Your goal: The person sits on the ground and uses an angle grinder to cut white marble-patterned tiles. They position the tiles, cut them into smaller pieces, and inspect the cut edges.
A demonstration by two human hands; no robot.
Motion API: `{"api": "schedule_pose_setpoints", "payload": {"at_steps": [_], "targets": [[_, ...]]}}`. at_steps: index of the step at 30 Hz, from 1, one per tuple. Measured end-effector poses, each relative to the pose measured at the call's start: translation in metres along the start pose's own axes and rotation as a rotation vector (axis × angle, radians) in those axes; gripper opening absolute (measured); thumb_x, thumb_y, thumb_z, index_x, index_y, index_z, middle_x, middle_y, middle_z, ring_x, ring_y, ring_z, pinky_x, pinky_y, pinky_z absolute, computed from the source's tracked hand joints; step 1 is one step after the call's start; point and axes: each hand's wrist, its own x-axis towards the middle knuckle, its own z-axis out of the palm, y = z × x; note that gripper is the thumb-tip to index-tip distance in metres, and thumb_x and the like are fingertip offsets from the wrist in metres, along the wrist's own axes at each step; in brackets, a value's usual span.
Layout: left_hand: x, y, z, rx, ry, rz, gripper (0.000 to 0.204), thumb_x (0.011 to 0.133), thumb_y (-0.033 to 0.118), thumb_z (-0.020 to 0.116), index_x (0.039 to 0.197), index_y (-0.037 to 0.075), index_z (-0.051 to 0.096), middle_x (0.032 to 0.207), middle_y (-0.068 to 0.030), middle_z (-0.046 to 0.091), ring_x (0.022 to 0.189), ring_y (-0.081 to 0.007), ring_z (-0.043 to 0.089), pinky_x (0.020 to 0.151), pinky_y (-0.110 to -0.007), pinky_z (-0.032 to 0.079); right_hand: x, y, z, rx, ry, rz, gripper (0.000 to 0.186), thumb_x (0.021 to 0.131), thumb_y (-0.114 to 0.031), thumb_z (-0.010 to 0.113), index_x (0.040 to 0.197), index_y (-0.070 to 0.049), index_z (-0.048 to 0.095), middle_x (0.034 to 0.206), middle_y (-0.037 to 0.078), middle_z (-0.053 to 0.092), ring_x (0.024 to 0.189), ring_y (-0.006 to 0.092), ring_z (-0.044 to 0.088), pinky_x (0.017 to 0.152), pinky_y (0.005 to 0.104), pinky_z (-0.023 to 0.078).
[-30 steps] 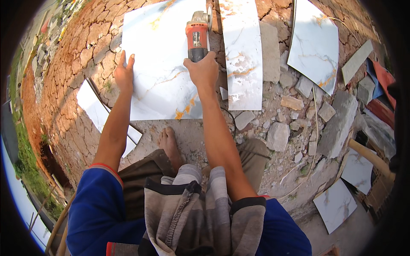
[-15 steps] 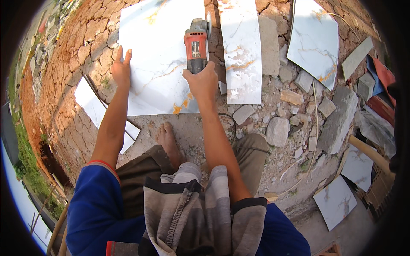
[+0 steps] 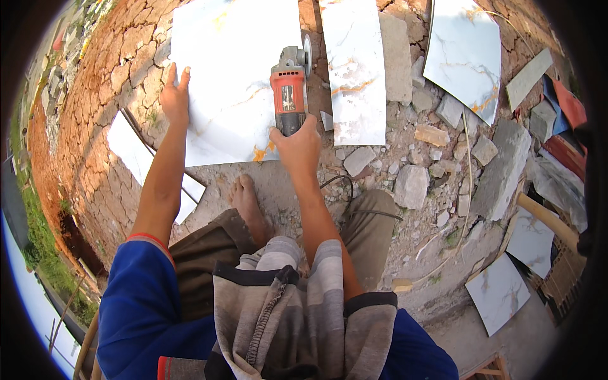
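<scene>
My right hand [image 3: 299, 149] is wrapped round the dark rear end of a red and black angle grinder [image 3: 288, 92]. The grinder's grey head points away from me, and its thin disc [image 3: 308, 56] stands on edge along the right side of a large white marble-patterned tile [image 3: 231, 76]. Whether the disc touches the tile I cannot tell. At the tile's left edge lies my left hand [image 3: 175, 98], with index finger and thumb stretched out and apart; its other fingers are mostly hidden. A narrow tile strip [image 3: 356, 76] lies to the right of the grinder.
Another marbled tile [image 3: 465, 60] lies far right, near a grey slab [image 3: 503, 168] and broken stones [image 3: 411, 187]. Tile offcuts [image 3: 136, 149] rest by my left forearm. The black cord [image 3: 348, 183] runs beside my right leg. My bare foot [image 3: 247, 206] is close to the large tile.
The grinder and my right hand have come nearer to me along the tile's right edge. My left hand stays at the left edge, and the whole view has shifted slightly.
</scene>
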Motion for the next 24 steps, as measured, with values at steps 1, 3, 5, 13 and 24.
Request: {"api": "schedule_pose_setpoints", "payload": {"at_steps": [1, 3, 5, 13, 24], "targets": [[0.000, 0.001, 0.000, -0.001, -0.010, -0.011, 0.067, 0.093, 0.067, 0.066, 0.145, 0.026, 0.063, 0.082, -0.0179, 0.073, 0.078, -0.0303, 0.066, 0.081, -0.046, 0.053, -0.003, 0.003, -0.001, 0.006, -0.014, 0.023, 0.060, 0.073, -0.031, 0.083, 0.111, 0.005, 0.054, 0.092, 0.026, 0.069, 0.083, 0.0414, 0.070, 0.074, 0.0484, 0.055], [-0.001, 0.001, 0.000, 0.001, 0.001, 0.003, 0.066, 0.093, 0.066, 0.066, 0.145, 0.026, 0.063, 0.084, -0.0185, 0.073, 0.080, -0.0307, 0.067, 0.082, -0.046, 0.053, -0.009, 0.007, -0.003, 0.025, -0.019, 0.026, 0.060, 0.073, -0.031, 0.083, 0.111, 0.005, 0.054, 0.093, 0.025, 0.069, 0.083, 0.0411, 0.070, 0.074, 0.0483, 0.055], [0.000, 0.002, 0.000, 0.007, 0.037, 0.049, 0.066, 0.093, 0.066, 0.066, 0.145, 0.026, 0.063, 0.087, -0.0191, 0.074, 0.081, -0.0309, 0.068, 0.083, -0.046, 0.053, -0.013, 0.010, -0.004, 0.031, -0.024, 0.030, 0.060, 0.073, -0.030, 0.084, 0.111, 0.005, 0.054, 0.094, 0.025, 0.069, 0.083, 0.0409, 0.070, 0.074, 0.0483, 0.055], [0.002, -0.002, 0.002, -0.008, 0.003, 0.006, 0.067, 0.093, 0.067, 0.066, 0.146, 0.025, 0.062, 0.093, -0.0198, 0.075, 0.086, -0.0309, 0.069, 0.085, -0.046, 0.053, -0.028, 0.019, -0.009, 0.041, -0.022, 0.010, 0.062, 0.074, -0.030, 0.083, 0.116, 0.005, 0.054, 0.095, 0.026, 0.069, 0.084, 0.0421, 0.069, 0.076, 0.0494, 0.054], [0.003, -0.003, 0.003, 0.006, 0.026, 0.026, 0.068, 0.092, 0.068, 0.066, 0.145, 0.025, 0.064, 0.079, -0.0174, 0.072, 0.075, -0.0293, 0.066, 0.081, -0.045, 0.052, -0.056, 0.040, -0.016, 0.032, -0.037, 0.038, 0.066, 0.074, -0.029, 0.085, 0.122, 0.002, 0.053, 0.099, 0.026, 0.069, 0.089, 0.0444, 0.069, 0.079, 0.0505, 0.054]]}}
